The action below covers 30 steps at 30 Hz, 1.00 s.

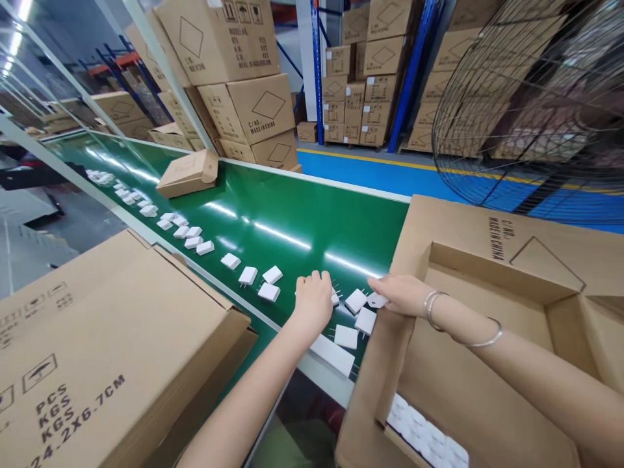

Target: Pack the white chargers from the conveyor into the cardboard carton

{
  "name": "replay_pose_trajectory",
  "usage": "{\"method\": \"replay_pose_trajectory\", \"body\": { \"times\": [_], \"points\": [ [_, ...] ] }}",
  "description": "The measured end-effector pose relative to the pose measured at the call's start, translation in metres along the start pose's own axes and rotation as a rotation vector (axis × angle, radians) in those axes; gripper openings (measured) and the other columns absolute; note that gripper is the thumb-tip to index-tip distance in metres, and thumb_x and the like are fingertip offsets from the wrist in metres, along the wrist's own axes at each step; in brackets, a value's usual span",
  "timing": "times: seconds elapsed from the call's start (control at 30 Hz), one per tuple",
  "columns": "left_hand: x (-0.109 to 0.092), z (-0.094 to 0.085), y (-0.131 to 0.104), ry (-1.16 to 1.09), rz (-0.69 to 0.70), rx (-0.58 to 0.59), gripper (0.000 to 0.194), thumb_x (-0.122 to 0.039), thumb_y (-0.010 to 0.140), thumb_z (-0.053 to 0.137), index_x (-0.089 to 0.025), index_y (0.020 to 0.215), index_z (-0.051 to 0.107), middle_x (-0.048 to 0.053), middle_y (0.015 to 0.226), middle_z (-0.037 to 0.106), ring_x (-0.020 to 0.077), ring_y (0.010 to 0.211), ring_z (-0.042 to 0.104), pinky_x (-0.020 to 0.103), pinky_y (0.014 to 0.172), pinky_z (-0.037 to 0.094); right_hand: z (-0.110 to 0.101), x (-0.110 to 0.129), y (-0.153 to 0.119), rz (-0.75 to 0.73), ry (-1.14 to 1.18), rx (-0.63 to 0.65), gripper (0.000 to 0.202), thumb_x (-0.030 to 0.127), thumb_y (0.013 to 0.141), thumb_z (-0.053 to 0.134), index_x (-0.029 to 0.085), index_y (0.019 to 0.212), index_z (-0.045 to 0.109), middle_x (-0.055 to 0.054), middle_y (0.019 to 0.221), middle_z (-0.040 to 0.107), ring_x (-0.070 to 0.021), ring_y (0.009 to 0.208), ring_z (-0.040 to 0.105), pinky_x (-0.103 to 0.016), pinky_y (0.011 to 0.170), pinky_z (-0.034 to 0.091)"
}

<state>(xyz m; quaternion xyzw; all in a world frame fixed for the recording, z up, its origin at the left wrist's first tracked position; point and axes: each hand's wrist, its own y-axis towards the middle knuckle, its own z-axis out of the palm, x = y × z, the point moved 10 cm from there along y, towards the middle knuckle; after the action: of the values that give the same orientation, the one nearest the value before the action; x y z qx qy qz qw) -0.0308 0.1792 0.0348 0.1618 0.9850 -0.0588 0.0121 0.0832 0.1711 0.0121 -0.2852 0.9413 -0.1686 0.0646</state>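
Observation:
White plug chargers [268,292] with metal pins lie along a green conveyor belt [292,214]. My left hand [314,299] is over the belt with its fingers curled down. White plug pieces and pins show at its edges, and its fingers appear closed on a plug charger [335,298], mostly hidden. My right hand [402,294] pinches another white plug charger [377,299] between thumb and fingers, at the rim of an open cardboard carton [400,260]. Several loose chargers [346,337] lie between the hands and the carton. Inside the carton, rows of white chargers [424,435] fill a lower corner.
A large closed carton [97,351] stands at the near left. On the belt's far side lies a small cardboard box [188,174]. Stacked cartons [248,110] rise behind the belt, and a wire-caged fan [526,110] stands at the upper right.

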Motion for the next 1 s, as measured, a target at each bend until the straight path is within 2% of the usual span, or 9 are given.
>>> {"method": "replay_pose_trajectory", "body": {
  "times": [0.1, 0.2, 0.37, 0.47, 0.57, 0.63, 0.73, 0.87, 1.0],
  "points": [
    [-0.011, 0.025, 0.013, -0.019, 0.03, 0.125, 0.026, -0.006, 0.069, 0.047, -0.009, 0.094, 0.052, 0.014, 0.096, 0.056, 0.0254, 0.088, 0.057, 0.033, 0.074, 0.034, -0.008, -0.001, 0.001, 0.017, 0.025, -0.059, 0.025, 0.018, 0.076, 0.052, 0.018, 0.101, 0.047, -0.009, 0.092, 0.057, -0.021, 0.076, 0.058, -0.027, 0.055, 0.04],
    [-0.03, 0.041, 0.023, -0.053, 0.048, 0.196, 0.025, -0.01, 0.07, 0.05, -0.008, 0.095, 0.054, 0.016, 0.095, 0.059, 0.0268, 0.092, 0.057, 0.033, 0.076, 0.033, -0.003, 0.006, 0.013, 0.022, 0.054, -0.089, 0.035, 0.014, 0.075, 0.051, 0.018, 0.109, 0.045, -0.011, 0.107, 0.05, -0.0213, 0.084, 0.056, -0.027, 0.058, 0.041],
    [-0.028, 0.031, 0.03, -0.099, 0.012, 0.174, 0.017, -0.015, 0.074, 0.05, -0.01, 0.089, 0.056, 0.014, 0.085, 0.064, 0.0265, 0.085, 0.06, 0.036, 0.076, 0.036, 0.014, 0.013, 0.035, -0.015, 0.187, -0.075, 0.019, 0.011, 0.07, 0.057, 0.018, 0.088, 0.057, -0.009, 0.1, 0.054, -0.0216, 0.085, 0.057, -0.027, 0.064, 0.043],
    [-0.003, 0.009, 0.025, -0.497, -0.095, 0.027, 0.035, -0.031, 0.069, 0.061, -0.016, 0.099, 0.052, 0.009, 0.087, 0.063, 0.024, 0.081, 0.059, 0.032, 0.069, 0.041, 0.007, 0.002, 0.028, 0.001, 0.301, -0.144, 0.02, 0.016, 0.07, 0.061, 0.018, 0.089, 0.056, -0.007, 0.093, 0.058, -0.0234, 0.088, 0.056, -0.03, 0.069, 0.044],
    [0.016, 0.005, 0.007, -1.263, -0.222, -0.045, 0.052, -0.041, 0.066, 0.064, -0.022, 0.11, 0.045, 0.0, 0.079, 0.059, 0.0138, 0.064, 0.056, 0.026, 0.06, 0.044, -0.008, -0.005, -0.002, 0.039, 0.424, -0.251, 0.024, 0.025, 0.077, 0.058, 0.02, 0.1, 0.052, -0.004, 0.097, 0.06, -0.019, 0.089, 0.056, -0.027, 0.073, 0.045],
    [0.005, 0.016, -0.01, -1.757, -0.29, 0.072, 0.047, -0.045, 0.071, 0.06, -0.023, 0.109, 0.044, -0.004, 0.07, 0.055, 0.0071, 0.05, 0.049, 0.025, 0.058, 0.046, -0.02, -0.007, -0.033, 0.092, 0.594, -0.381, 0.026, 0.031, 0.081, 0.053, 0.022, 0.105, 0.049, -0.003, 0.103, 0.059, -0.017, 0.092, 0.056, -0.026, 0.076, 0.046],
    [-0.035, 0.029, -0.04, -2.268, -0.366, 0.358, 0.032, -0.045, 0.077, 0.054, -0.019, 0.096, 0.051, -0.004, 0.067, 0.056, 0.001, 0.039, 0.04, 0.023, 0.059, 0.049, -0.024, 0.0, -0.082, 0.154, 0.964, -0.583, 0.027, 0.031, 0.08, 0.056, 0.025, 0.105, 0.05, -0.003, 0.104, 0.06, -0.0181, 0.094, 0.056, -0.028, 0.079, 0.046],
    [-0.077, 0.035, -0.074, -2.503, -0.443, 0.668, 0.029, -0.042, 0.079, 0.054, -0.014, 0.088, 0.057, 0.002, 0.072, 0.06, 0.0028, 0.043, 0.045, 0.015, 0.044, 0.041, -0.018, 0.028, -0.112, 0.094, 1.196, -0.722, 0.032, 0.023, 0.075, 0.062, 0.032, 0.105, 0.053, -0.002, 0.105, 0.058, -0.0188, 0.097, 0.056, -0.028, 0.08, 0.047],
    [-0.091, 0.033, -0.09, -2.548, -0.49, 0.802, 0.035, -0.043, 0.082, 0.049, -0.01, 0.082, 0.061, 0.004, 0.069, 0.06, 0.0036, 0.043, 0.045, 0.013, 0.038, 0.035, -0.009, 0.038, -0.118, 0.055, 1.257, -0.835, 0.046, 0.015, 0.069, 0.068, 0.033, 0.109, 0.053, -0.003, 0.106, 0.055, -0.0194, 0.098, 0.054, -0.029, 0.079, 0.049]
  ]
}}
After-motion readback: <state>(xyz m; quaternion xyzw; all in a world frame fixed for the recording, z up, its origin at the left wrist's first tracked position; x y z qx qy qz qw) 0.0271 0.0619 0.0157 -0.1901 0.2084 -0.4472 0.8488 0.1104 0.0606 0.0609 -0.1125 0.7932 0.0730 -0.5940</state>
